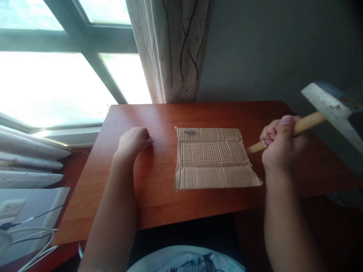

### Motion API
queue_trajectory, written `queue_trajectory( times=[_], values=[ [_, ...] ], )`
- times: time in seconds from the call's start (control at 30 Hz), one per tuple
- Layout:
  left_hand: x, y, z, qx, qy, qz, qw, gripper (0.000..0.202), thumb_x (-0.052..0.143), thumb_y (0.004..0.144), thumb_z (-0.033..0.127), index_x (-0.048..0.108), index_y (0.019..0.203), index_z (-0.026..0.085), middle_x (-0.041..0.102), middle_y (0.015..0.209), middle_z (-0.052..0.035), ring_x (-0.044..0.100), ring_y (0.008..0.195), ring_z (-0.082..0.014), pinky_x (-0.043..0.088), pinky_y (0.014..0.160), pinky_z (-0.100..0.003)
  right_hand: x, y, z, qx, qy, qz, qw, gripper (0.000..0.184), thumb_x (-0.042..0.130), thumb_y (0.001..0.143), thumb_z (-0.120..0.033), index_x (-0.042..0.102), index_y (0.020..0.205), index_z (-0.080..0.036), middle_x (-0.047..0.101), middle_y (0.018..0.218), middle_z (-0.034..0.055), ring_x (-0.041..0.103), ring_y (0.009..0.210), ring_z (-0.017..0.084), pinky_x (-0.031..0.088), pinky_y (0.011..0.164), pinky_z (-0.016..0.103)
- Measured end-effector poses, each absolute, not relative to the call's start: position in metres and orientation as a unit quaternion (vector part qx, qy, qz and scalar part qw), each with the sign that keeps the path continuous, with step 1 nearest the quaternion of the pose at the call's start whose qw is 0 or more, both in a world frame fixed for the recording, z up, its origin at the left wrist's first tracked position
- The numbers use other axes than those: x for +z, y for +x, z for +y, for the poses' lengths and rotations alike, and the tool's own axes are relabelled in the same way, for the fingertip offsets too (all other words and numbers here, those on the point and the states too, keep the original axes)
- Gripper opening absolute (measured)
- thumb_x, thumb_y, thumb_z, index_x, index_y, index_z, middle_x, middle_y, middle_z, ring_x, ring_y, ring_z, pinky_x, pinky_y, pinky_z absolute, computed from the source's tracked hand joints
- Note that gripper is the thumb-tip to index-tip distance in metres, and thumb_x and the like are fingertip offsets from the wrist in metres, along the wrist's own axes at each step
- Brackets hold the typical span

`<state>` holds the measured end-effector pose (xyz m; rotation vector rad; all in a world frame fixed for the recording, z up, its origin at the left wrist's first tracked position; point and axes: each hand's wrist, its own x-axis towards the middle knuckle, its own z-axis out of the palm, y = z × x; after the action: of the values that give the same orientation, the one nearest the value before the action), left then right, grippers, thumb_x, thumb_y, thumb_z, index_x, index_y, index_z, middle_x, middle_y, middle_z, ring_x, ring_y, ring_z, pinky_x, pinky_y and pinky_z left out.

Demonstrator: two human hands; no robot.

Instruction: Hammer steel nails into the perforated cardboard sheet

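My right hand (283, 141) grips the wooden handle of a hammer (330, 104), its metal head raised to the right above the table. My left hand (134, 141) is closed low over the table, left of the cardboard. Tiny dark metal ends, apparently nails (152, 139), poke out from its fingers; how many it holds is hidden. Between the hands lies a creased piece of cardboard (215, 177), dotted with rows of small holes. Near its top left corner stands a short cluster of metal nails (189, 131).
Everything lies on a reddish-brown wooden table (159, 204). A window (42, 83) and a patterned curtain (172, 49) are behind it to the left. White cables (42, 245) and a wall socket (11, 209) are at the lower left.
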<state>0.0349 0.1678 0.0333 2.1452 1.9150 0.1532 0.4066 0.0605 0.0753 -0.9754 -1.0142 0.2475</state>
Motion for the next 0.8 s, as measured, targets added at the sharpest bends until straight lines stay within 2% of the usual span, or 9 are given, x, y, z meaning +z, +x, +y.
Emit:
queue_trajectory(
  times=[0.13, 0.23, 0.3, 0.4, 0.57, 0.8],
  values=[
    [0.032, 0.045, 0.171, 0.268, 0.707, 0.636, 0.157, 0.007, 0.071, 0.065, 0.023, 0.064, 0.068, 0.022, 0.066, 0.069, -0.0045, 0.062, 0.069, -0.0227, 0.046, 0.068, -0.034, 0.076, 0.406, 0.06, 0.111, -0.451, -0.459, 0.757, 0.043, 0.068, 0.089, -0.044, 0.038, 0.068, -0.024, 0.034, 0.047, -0.0108, 0.028, 0.035, 0.005, 0.02, 0.033, 0.024],
    [0.035, 0.07, 0.167, 0.498, 0.624, 0.528, 0.29, 0.015, 0.074, 0.072, 0.027, 0.068, 0.083, 0.02, 0.07, 0.077, -0.0035, 0.064, 0.068, -0.0169, 0.053, 0.066, -0.031, 0.076, 0.405, 0.06, 0.111, -0.453, -0.457, 0.757, 0.043, 0.068, 0.09, -0.043, 0.037, 0.066, -0.024, 0.034, 0.046, -0.0105, 0.028, 0.035, 0.006, 0.019, 0.033, 0.024],
    [0.037, 0.093, 0.16, 0.574, 0.563, 0.452, 0.386, 0.021, 0.076, 0.075, 0.03, 0.07, 0.092, 0.019, 0.072, 0.083, -0.0044, 0.066, 0.069, -0.0143, 0.057, 0.066, -0.029, 0.077, 0.405, 0.06, 0.114, -0.453, -0.457, 0.757, 0.043, 0.067, 0.09, -0.043, 0.037, 0.066, -0.024, 0.034, 0.047, -0.0104, 0.029, 0.036, 0.006, 0.019, 0.033, 0.024],
    [0.039, 0.122, 0.147, 0.599, 0.538, 0.409, 0.43, 0.023, 0.081, 0.074, 0.029, 0.071, 0.091, 0.019, 0.073, 0.086, -0.0042, 0.068, 0.073, -0.0128, 0.059, 0.069, -0.027, 0.077, 0.405, 0.06, 0.12, -0.457, -0.457, 0.754, 0.043, 0.068, 0.089, -0.043, 0.037, 0.067, -0.024, 0.034, 0.047, -0.0105, 0.029, 0.036, 0.006, 0.019, 0.033, 0.023],
    [0.031, 0.137, 0.139, 0.587, 0.541, 0.417, 0.436, 0.02, 0.08, 0.075, 0.029, 0.071, 0.089, 0.018, 0.074, 0.088, -0.004, 0.071, 0.082, -0.0147, 0.06, 0.078, -0.029, 0.077, 0.405, 0.061, 0.114, -0.455, -0.463, 0.752, 0.043, 0.067, 0.089, -0.044, 0.037, 0.067, -0.024, 0.034, 0.047, -0.0105, 0.029, 0.036, 0.006, 0.02, 0.033, 0.023],
    [0.026, 0.137, 0.14, 0.575, 0.545, 0.426, 0.438, 0.019, 0.081, 0.075, 0.029, 0.073, 0.088, 0.018, 0.075, 0.088, -0.0038, 0.07, 0.082, -0.0153, 0.059, 0.077, -0.029, 0.076, 0.406, 0.062, 0.112, -0.452, -0.464, 0.754, 0.044, 0.069, 0.088, -0.045, 0.037, 0.066, -0.024, 0.034, 0.047, -0.0103, 0.029, 0.036, 0.006, 0.02, 0.033, 0.024]
  ],
)
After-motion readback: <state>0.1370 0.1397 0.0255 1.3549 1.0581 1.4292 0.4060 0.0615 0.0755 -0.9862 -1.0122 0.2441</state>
